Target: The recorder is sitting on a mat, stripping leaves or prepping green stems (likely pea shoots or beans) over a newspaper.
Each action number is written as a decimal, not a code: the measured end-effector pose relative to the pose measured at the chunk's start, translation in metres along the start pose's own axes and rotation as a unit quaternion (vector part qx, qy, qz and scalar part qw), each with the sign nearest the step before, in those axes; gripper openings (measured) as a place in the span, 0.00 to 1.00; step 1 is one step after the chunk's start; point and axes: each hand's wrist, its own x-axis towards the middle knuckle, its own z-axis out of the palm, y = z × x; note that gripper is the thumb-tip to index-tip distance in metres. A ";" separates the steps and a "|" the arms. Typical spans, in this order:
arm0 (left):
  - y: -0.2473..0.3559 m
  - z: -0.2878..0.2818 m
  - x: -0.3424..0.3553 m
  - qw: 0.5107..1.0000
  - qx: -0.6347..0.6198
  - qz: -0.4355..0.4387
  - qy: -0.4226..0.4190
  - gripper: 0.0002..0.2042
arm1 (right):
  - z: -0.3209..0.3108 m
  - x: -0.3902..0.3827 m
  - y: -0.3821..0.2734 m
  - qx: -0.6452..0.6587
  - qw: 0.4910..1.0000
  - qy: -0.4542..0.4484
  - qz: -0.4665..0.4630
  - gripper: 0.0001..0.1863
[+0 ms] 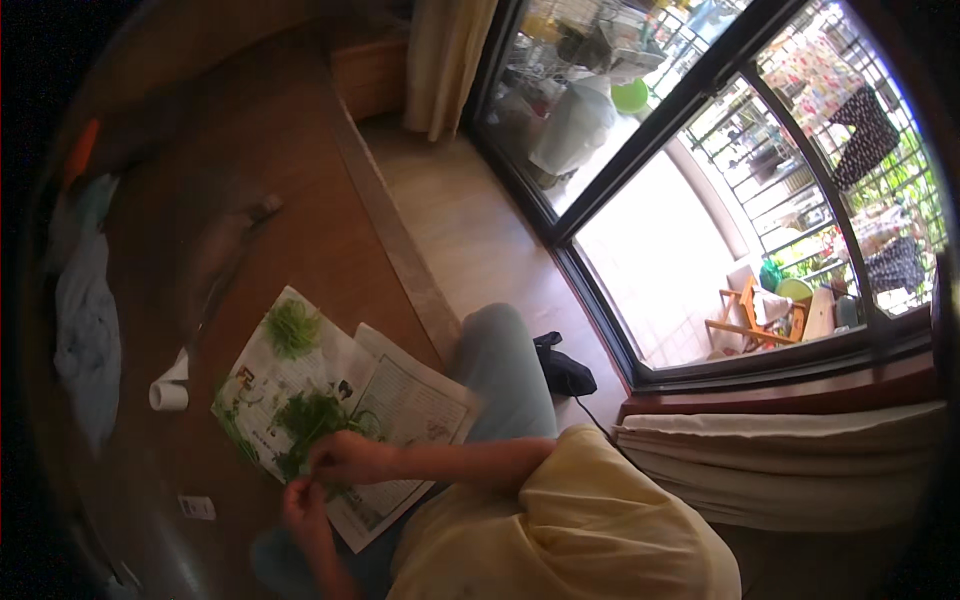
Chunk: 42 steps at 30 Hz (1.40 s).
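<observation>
Both of my hands meet at the near edge of a pile of dark leafy greens (305, 420) on a spread newspaper (400, 400). My right hand (352, 458) is closed, with thin green stems showing just below it. Pinched fingers of my left hand (303, 505) touch the right fingertips; what they hold is too small to make out. A lighter bunch of fine green stems (292, 328) lies at the paper's far corner. Loose green sprigs (232, 422) trail over its left edge.
Left of the newspaper, a white paper roll (170, 390) and a small white card (197, 507) rest on the brown wooden surface (300, 240). Pale blue cloth (85, 330) lies at far left. A black bag (563, 367) sits on the floor by the sliding glass door (640, 120).
</observation>
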 end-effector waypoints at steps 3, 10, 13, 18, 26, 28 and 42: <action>0.029 0.009 -0.006 0.996 0.081 0.015 0.033 0.08 | -0.003 0.001 0.011 0.029 0.999 0.008 -0.039 0.06; 0.027 0.008 -0.005 0.983 0.168 0.073 0.034 0.08 | 0.001 0.004 0.033 0.057 0.997 0.010 -0.046 0.07; 0.033 0.014 -0.009 0.976 0.200 0.084 0.035 0.07 | 0.003 0.006 0.038 0.079 0.997 0.009 -0.024 0.06; 0.033 0.014 -0.007 0.963 0.238 0.121 0.032 0.06 | 0.003 0.004 0.039 0.121 0.992 0.025 0.018 0.03; 0.039 0.024 -0.006 0.962 0.236 0.133 0.012 0.06 | 0.000 -0.004 0.037 0.236 0.970 0.047 0.026 0.04; 0.039 0.027 -0.004 0.960 0.245 0.135 0.012 0.05 | -0.001 -0.003 0.040 0.276 0.960 0.033 0.046 0.05; 0.046 0.035 -0.001 0.967 0.235 0.094 0.020 0.10 | 0.000 0.003 0.034 0.313 0.947 0.068 0.041 0.06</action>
